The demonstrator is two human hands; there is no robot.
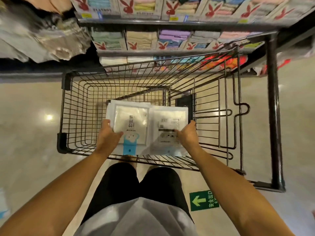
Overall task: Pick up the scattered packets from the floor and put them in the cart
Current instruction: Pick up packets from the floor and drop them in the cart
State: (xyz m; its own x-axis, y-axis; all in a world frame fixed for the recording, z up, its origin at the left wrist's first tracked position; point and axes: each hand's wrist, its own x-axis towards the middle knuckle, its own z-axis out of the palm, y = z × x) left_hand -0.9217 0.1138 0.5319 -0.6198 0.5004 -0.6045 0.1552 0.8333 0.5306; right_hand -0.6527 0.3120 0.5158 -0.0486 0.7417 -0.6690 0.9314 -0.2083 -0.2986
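Black wire shopping cart point(80, 106) stands on the beige shop floor point(29, 133), its handle bar point(274, 116) at the right of the view. Through the basket mesh only floor shows; whether anything lies on the basket bottom under the packets, I cannot tell, they block that part.

Two stacks of clear-wrapped white packets sit side by side over the basket opening, edges meeting or overlapping in the middle. Left packets point(129, 121) show a label with dark characters and a blue tab at the near end; more than one packet layered there, edges fanned at the top. Right packets point(168, 123) face up with a printed label and barcode-like block.

Left hand point(107, 135) is clamped on the near-left corner of the left packets, thumb on top, fingers underneath and out of sight. Right hand point(187, 133) grips the near-right edge of the right packets, thumb over the label, fingers curled below. Both hands closed on packets, held above the cart's near rim; whether the packets touch the cart I cannot tell.

Behind the cart, shelves point(170, 23) carry boxed folded towels in pastel colours with a red rabbit logo point(127, 7). A green arrow sticker point(203, 200) is on the floor by the person's right leg. Person wears black shorts point(119, 184) and a grey top. One more pale packet-like item point(3, 203) lies blurred at the left edge on the floor.
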